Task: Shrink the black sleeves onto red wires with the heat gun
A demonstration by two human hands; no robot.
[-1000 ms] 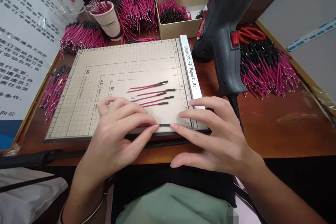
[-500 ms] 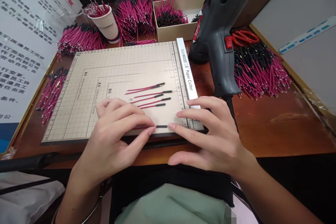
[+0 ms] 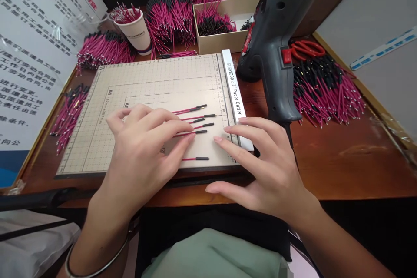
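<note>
The left hand (image 3: 143,147) lies flat on the cutting mat (image 3: 146,82), fingers together and stretched out, their tips on the red wires (image 3: 192,124) lined up near the mat's right edge; it grips nothing. The right hand (image 3: 263,160) hovers open beside them, fingers spread. The wires lie lengthwise left to right, black sleeves toward the cutter rail (image 3: 235,95). One wire (image 3: 195,158) lies apart near the mat's front edge. A heat gun (image 3: 276,52) stands just right of the rail, with wire heaps (image 3: 325,91) beyond it.
</note>
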